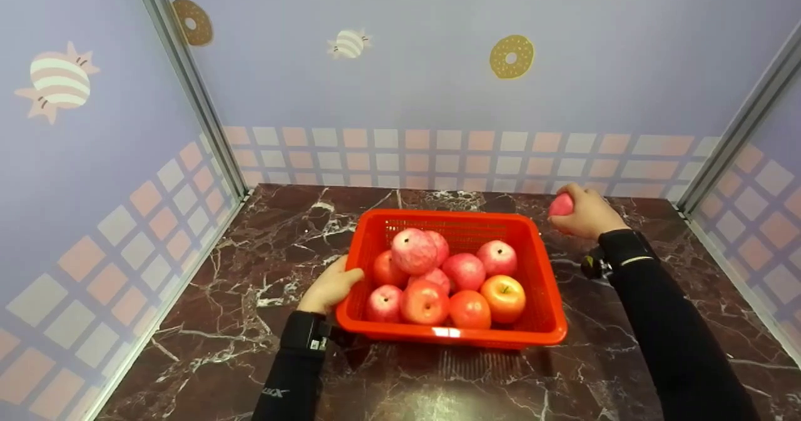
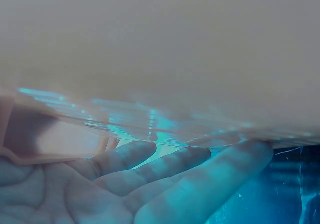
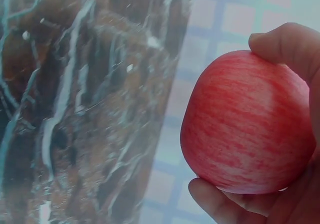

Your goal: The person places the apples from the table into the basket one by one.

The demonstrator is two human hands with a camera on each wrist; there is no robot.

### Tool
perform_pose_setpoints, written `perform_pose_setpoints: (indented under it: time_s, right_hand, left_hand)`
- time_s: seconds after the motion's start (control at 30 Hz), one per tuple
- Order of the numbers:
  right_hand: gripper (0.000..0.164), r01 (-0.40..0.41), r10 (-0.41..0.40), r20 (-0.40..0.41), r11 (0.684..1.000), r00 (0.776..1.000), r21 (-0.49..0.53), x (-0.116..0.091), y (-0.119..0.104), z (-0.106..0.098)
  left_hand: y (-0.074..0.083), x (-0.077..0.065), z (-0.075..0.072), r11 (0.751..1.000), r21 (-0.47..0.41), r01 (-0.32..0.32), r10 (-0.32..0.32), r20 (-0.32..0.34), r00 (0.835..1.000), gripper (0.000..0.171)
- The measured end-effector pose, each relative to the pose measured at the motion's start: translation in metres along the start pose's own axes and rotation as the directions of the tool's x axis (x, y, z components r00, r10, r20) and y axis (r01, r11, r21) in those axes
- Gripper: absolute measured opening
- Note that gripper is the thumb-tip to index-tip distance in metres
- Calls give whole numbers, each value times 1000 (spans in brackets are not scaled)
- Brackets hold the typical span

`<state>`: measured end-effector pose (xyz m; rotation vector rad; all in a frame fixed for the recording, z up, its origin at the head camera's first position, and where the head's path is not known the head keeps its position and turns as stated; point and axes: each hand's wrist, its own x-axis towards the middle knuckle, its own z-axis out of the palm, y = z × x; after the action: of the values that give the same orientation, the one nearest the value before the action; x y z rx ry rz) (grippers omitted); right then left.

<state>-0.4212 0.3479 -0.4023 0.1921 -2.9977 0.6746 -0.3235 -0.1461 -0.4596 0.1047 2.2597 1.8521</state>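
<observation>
A red plastic basket (image 1: 544, 283) holds several red and pinkish apples (image 1: 466, 272) and one yellow-orange apple (image 1: 504, 298). My left hand (image 1: 330, 287) holds the basket at its left side, thumb over the rim. In the left wrist view, its fingers (image 2: 200, 189) reach out beneath the pale, blurred basket underside (image 2: 165, 121). Off to the basket's right and toward the back wall, my right hand (image 1: 588, 213) grips a pinkish-red apple (image 1: 561, 204). Close up in the right wrist view, the thumb lies on top of this streaked apple (image 3: 247, 126) and fingers curl below it.
The dark red marbled tabletop (image 1: 250, 296) extends around the basket. A lilac back wall (image 1: 425, 89) with a tile pattern rises behind, and side panels (image 1: 94, 189) stand at left and right. Black bands with devices (image 1: 626, 249) sit on both wrists.
</observation>
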Motion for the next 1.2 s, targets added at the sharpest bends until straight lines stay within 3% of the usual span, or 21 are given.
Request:
perform_pose_setpoints:
  time_s: [0.23, 0.6, 0.9, 1.2]
  right_hand:
    - [70, 63, -63, -25, 998, 998, -9, -4, -21, -2]
    - [66, 163, -164, -55, 986, 985, -15, -16, -77, -4]
    - [66, 275, -277, -25, 960, 961, -49, -24, -120, 10]
    - [63, 338, -333, 74, 938, 940, -81, -25, -150, 35]
  left_hand:
    - [-1, 2, 0, 1000, 4, 11, -11, -19, 1000, 47]
    - [-1, 0, -1, 1000, 8, 7, -7, -17, 1000, 50]
    - [1, -2, 1, 1000, -10, -2, 2, -12, 1000, 46]
    - [0, -1, 0, 1000, -7, -14, 14, -14, 1000, 45]
